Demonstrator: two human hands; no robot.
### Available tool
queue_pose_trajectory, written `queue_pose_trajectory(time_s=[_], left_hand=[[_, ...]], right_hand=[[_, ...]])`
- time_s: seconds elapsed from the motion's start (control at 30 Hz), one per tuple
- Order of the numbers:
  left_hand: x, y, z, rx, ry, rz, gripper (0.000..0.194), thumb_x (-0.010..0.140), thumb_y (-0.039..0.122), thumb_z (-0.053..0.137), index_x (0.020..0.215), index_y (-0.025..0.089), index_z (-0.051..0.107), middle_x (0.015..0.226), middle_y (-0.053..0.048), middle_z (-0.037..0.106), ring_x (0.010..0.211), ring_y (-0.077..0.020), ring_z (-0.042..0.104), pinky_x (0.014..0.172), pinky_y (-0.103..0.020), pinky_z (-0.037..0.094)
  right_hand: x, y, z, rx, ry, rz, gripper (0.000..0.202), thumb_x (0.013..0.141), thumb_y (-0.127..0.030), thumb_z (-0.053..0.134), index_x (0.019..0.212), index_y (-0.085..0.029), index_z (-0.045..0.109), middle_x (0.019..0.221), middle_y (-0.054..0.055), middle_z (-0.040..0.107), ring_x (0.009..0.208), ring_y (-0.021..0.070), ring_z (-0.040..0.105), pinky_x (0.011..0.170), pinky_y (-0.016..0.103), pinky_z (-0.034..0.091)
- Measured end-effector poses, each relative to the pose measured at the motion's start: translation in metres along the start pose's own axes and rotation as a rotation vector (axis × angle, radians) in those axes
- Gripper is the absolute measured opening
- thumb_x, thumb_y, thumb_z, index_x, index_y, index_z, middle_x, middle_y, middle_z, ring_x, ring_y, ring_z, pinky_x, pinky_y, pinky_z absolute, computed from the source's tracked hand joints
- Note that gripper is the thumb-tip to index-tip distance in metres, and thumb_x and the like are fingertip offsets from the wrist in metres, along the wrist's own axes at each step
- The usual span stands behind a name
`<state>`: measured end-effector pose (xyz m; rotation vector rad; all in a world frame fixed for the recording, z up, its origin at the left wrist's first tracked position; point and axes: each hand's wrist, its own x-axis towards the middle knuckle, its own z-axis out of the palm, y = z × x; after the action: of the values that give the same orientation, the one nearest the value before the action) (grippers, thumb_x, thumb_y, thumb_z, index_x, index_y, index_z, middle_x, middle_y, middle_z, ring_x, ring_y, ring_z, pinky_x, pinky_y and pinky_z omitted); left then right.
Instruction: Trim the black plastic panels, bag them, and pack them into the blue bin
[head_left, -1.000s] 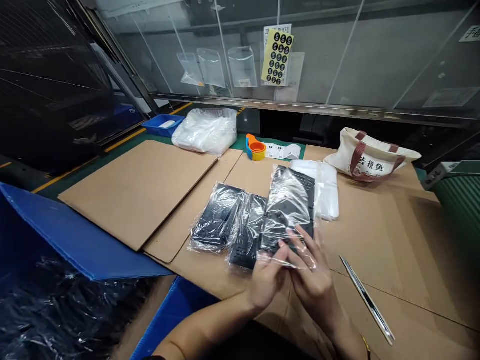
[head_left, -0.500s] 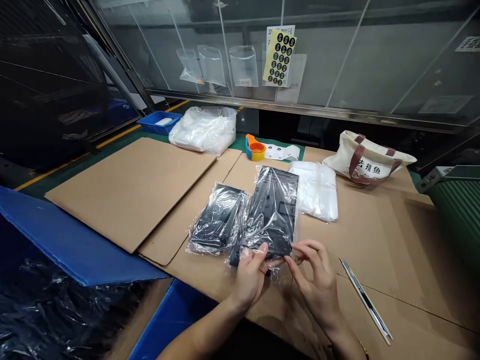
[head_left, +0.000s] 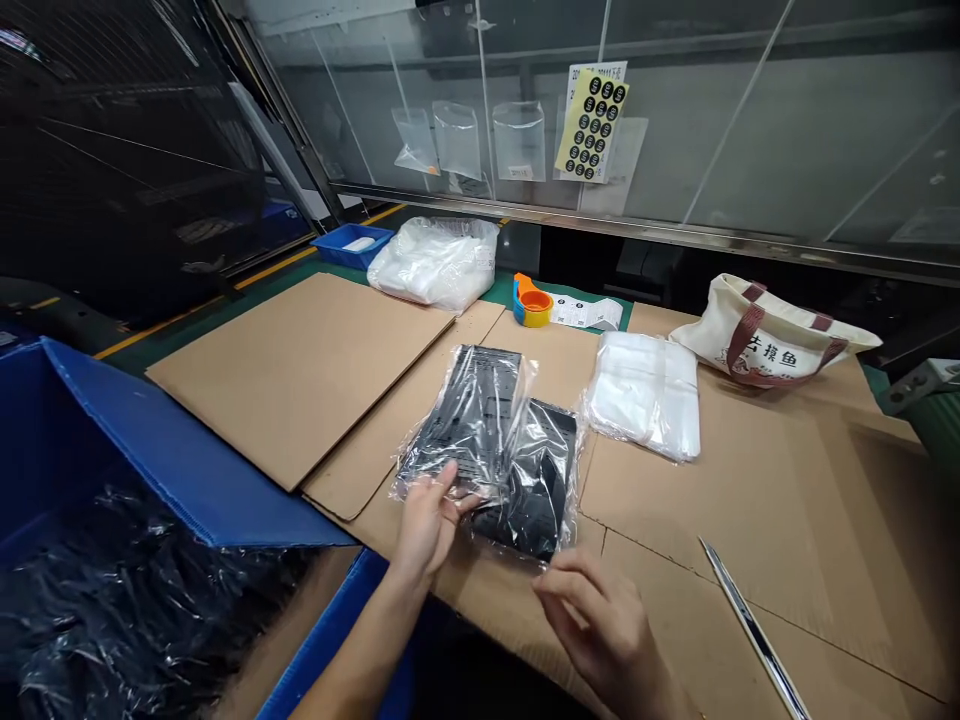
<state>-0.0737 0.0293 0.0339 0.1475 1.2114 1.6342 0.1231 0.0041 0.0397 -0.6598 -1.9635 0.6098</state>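
Observation:
My left hand [head_left: 426, 520] grips the lower edge of a black plastic panel [head_left: 476, 415] in a clear bag, thumb on top and fingers underneath. The panel is tilted above the cardboard. To its right, partly overlapped by it, is a second bagged black panel [head_left: 541, 485]. My right hand [head_left: 596, 610] is just below this second panel's lower right corner. Its fingers are curled together, slightly blurred; whether they pinch the bag's edge is unclear.
A pen-like silver cutter [head_left: 754, 625] lies at right. Behind are a stack of clear bags [head_left: 645, 395], a tape dispenser [head_left: 534, 305], a cloth tote [head_left: 776, 335] and a bulky plastic bundle [head_left: 435, 262]. Cardboard sheets [head_left: 300, 370] lie left, above a blue bin [head_left: 187, 470] holding bagged black pieces.
My left hand has carried the bagged panel leftward, and the second panel now shows on its right. My right hand has left the held panel's corner and moved down. The view has shifted slightly.

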Motion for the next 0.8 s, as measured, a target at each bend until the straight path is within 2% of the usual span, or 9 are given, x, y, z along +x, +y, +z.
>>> queue_pose_trajectory(time_s=[0.17, 0.27, 0.37, 0.47, 0.57, 0.67, 0.8], left_hand=[[0.016, 0.019, -0.029, 0.185, 0.049, 0.011, 0.022, 0.070, 0.011, 0.075, 0.078, 0.013, 0.054, 0.063, 0.002, 0.066, 0.053, -0.0145, 0.066, 0.056, -0.030, 0.062], [0.022, 0.020, -0.038, 0.338, 0.076, -0.014, 0.014, 0.080, 0.013, 0.066, 0.086, 0.013, 0.053, 0.063, -0.004, 0.069, 0.047, -0.0165, 0.066, 0.045, -0.025, 0.057], [0.021, 0.019, -0.044, 0.413, 0.112, -0.044, 0.012, 0.087, 0.017, 0.056, 0.078, 0.015, 0.048, 0.054, -0.005, 0.066, 0.039, -0.0145, 0.061, 0.038, -0.021, 0.051], [0.012, 0.019, -0.048, 0.382, 0.134, -0.046, 0.019, 0.084, 0.021, 0.060, 0.073, 0.016, 0.046, 0.055, -0.004, 0.066, 0.040, -0.0131, 0.060, 0.040, -0.020, 0.051], [-0.002, 0.022, -0.050, 0.348, 0.141, 0.087, 0.025, 0.075, 0.029, 0.069, 0.073, 0.017, 0.047, 0.056, 0.000, 0.065, 0.040, -0.0121, 0.057, 0.039, -0.019, 0.048], [-0.015, 0.024, -0.047, 0.378, 0.109, 0.328, 0.034, 0.070, 0.037, 0.074, 0.074, 0.020, 0.045, 0.057, 0.004, 0.066, 0.041, -0.0116, 0.056, 0.042, -0.020, 0.047], [-0.026, 0.014, -0.037, 0.500, -0.075, 0.574, 0.029, 0.073, 0.041, 0.074, 0.079, 0.024, 0.051, 0.064, 0.005, 0.069, 0.049, -0.0123, 0.059, 0.052, -0.022, 0.052]], right_hand=[[-0.010, 0.020, -0.019, 0.007, 0.103, 0.269, 0.010, 0.087, -0.012, 0.058, 0.083, -0.022, 0.062, 0.072, 0.001, 0.064, 0.065, 0.0132, 0.064, 0.060, 0.020, 0.052], [-0.019, 0.027, -0.024, 0.006, 0.121, 0.406, 0.009, 0.087, -0.021, 0.061, 0.079, -0.022, 0.064, 0.071, 0.001, 0.065, 0.064, 0.0137, 0.064, 0.060, 0.020, 0.052], [-0.029, 0.030, -0.024, 0.032, 0.127, 0.495, 0.013, 0.087, -0.028, 0.062, 0.077, -0.021, 0.066, 0.070, 0.001, 0.066, 0.064, 0.0146, 0.064, 0.060, 0.020, 0.053], [-0.039, 0.035, -0.025, 0.040, 0.137, 0.574, 0.017, 0.085, -0.035, 0.064, 0.077, -0.021, 0.069, 0.071, 0.003, 0.068, 0.065, 0.0159, 0.066, 0.060, 0.021, 0.054], [-0.048, 0.042, -0.030, 0.033, 0.170, 0.655, 0.022, 0.083, -0.040, 0.065, 0.077, -0.020, 0.071, 0.073, 0.004, 0.070, 0.068, 0.0176, 0.067, 0.062, 0.022, 0.055], [-0.054, 0.049, -0.040, 0.009, 0.256, 0.727, 0.024, 0.079, -0.043, 0.067, 0.077, -0.020, 0.071, 0.074, 0.005, 0.071, 0.069, 0.0185, 0.067, 0.063, 0.023, 0.056], [-0.053, 0.047, -0.069, -0.043, 0.383, 0.730, 0.021, 0.078, -0.040, 0.070, 0.078, -0.019, 0.072, 0.072, 0.004, 0.069, 0.068, 0.0172, 0.066, 0.064, 0.024, 0.055]])
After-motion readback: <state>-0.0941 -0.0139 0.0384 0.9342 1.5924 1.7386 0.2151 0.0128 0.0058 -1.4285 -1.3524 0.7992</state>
